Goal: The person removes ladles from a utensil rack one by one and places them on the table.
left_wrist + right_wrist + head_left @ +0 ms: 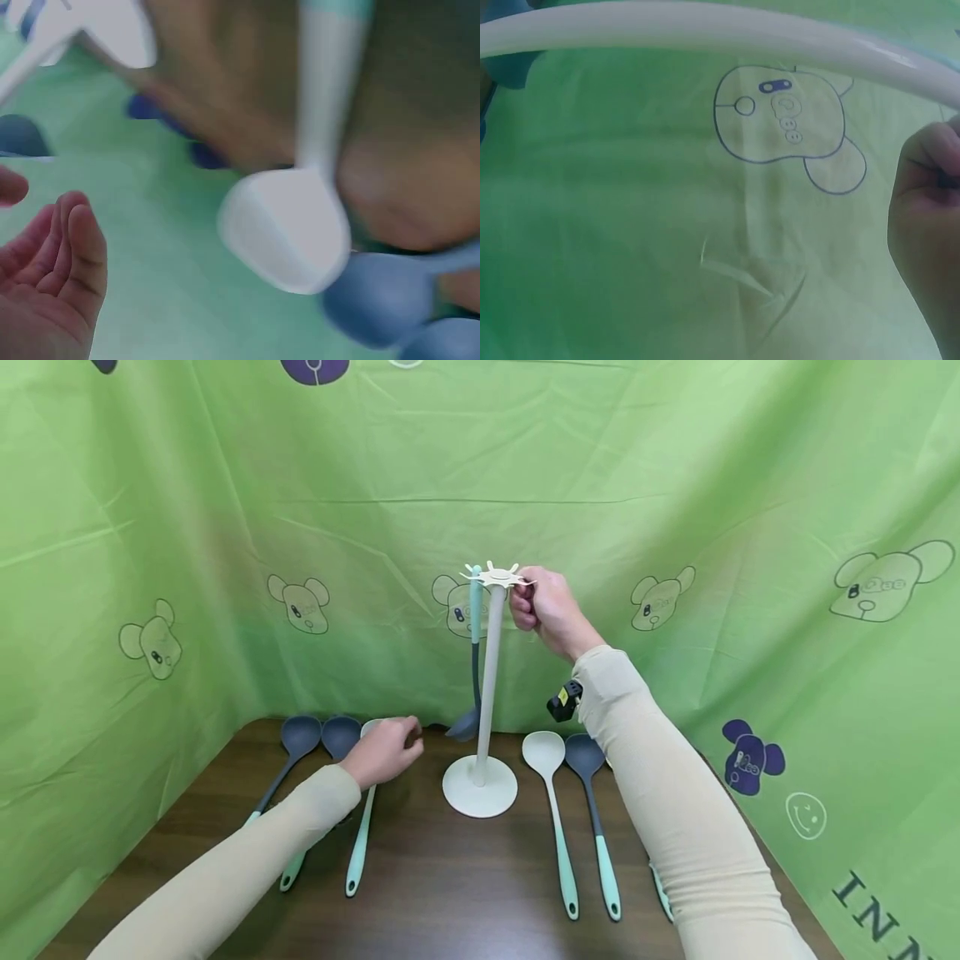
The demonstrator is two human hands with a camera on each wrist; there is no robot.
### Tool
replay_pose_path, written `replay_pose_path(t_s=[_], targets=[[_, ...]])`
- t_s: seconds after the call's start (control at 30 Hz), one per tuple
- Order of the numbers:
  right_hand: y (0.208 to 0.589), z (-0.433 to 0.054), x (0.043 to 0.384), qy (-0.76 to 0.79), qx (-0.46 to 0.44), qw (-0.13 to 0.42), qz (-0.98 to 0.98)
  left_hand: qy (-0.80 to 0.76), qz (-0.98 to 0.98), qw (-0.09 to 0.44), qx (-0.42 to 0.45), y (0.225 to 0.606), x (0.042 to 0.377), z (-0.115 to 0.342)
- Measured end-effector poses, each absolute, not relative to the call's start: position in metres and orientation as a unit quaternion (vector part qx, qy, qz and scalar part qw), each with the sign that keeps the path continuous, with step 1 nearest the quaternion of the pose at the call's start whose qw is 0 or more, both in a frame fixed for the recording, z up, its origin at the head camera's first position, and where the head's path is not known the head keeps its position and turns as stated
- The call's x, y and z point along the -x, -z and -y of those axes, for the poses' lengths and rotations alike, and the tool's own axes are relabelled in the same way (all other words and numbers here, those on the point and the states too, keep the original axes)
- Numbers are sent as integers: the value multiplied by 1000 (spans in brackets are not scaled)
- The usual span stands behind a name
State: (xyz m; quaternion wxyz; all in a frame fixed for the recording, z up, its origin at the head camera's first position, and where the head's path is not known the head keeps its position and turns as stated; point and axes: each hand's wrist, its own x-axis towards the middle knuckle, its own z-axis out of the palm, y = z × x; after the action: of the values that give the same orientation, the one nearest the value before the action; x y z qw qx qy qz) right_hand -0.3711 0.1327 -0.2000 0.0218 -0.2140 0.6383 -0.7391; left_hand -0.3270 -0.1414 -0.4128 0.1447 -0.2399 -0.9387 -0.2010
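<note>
A white utensil stand point(491, 668) with a round base and a ring of hooks stands at the table's middle. My right hand point(551, 610) pinches a hook on the right of its top, fingers curled. In the right wrist view the white post point(705, 26) crosses above, and that hand point(930, 225) is at the right edge. A blue-grey ladle point(476, 610) with a mint handle hangs from a left hook. My left hand point(382, 752), holding nothing, hovers with loosely bent fingers over a white spoon point(360, 852), whose head point(289, 232) shows in the left wrist view.
Two blue-grey utensils point(301, 735) lie at the left, partly behind the left arm. Right of the stand lie a white spoon point(543, 752) and a blue-grey one point(583, 753); another mint handle point(660, 889) is mostly hidden by the right sleeve. Green cloth point(390, 535) surrounds the table.
</note>
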Motion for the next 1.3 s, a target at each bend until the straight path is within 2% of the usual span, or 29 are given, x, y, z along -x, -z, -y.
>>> replay_pose_path(t_s=[0.4, 0.6, 0.9, 1.07, 1.3], targets=[[194, -152, 379, 731, 243, 97, -630, 313, 908, 175, 219, 354, 337, 70], [197, -152, 378, 732, 221, 86, -638, 319, 906, 175, 217, 344, 339, 55], [200, -153, 366, 736, 183, 65, -649, 306, 901, 204, 228, 344, 342, 50], [204, -156, 357, 724, 193, 25, -662, 306, 902, 203, 225, 344, 340, 51], [201, -141, 340, 683, 193, -86, -699, 319, 899, 201, 223, 343, 343, 51]])
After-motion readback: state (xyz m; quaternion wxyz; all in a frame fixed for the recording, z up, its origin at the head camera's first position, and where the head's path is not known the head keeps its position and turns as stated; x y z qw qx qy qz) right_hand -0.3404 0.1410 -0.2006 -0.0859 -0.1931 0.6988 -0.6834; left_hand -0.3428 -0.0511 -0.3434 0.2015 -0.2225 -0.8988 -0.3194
